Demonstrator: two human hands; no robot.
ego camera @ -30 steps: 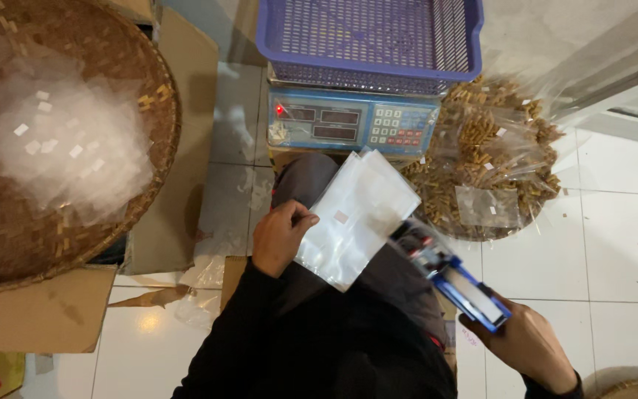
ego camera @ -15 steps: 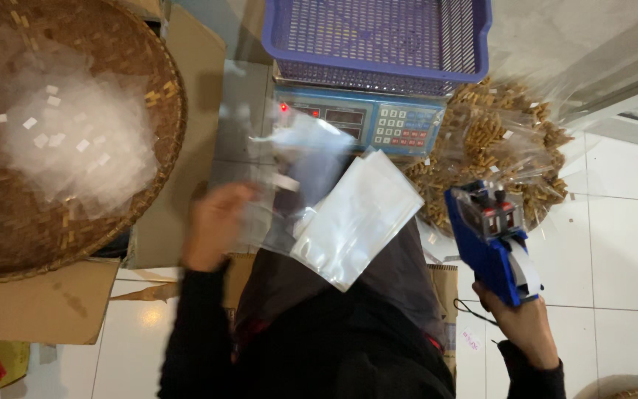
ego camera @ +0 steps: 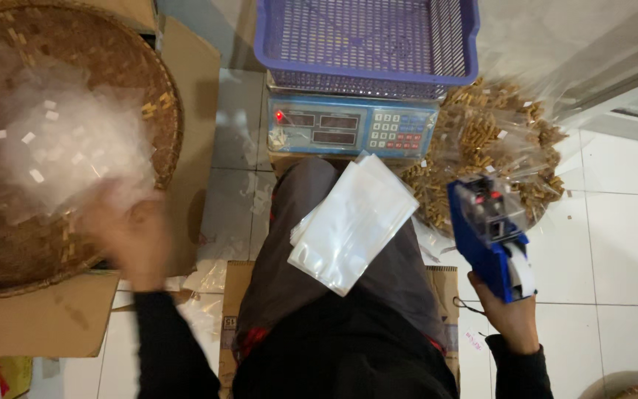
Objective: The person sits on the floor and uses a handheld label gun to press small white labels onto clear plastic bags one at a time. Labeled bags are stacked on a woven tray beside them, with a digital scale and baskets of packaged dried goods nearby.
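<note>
Nearest us, our right hand (ego camera: 509, 314) is clamped round the blue label gun (ego camera: 492, 236). A stack of clear bags (ego camera: 352, 222) lies on our lap. Our left hand (ego camera: 131, 236) (too blurred to tell its fingers) hovers at the basket (ego camera: 160, 103) of labelled bags; we judge labelling continues, needing another bag.

Blue label gun (ego camera: 495, 240), purple basket (ego camera: 367, 44)

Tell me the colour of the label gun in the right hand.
Blue, with a white roll, seen in the head view: label gun, right hand.

Single head view, steep downward, close over lap; scale (ego camera: 352, 127) ahead, woven tray (ego camera: 75, 74) left.
</note>
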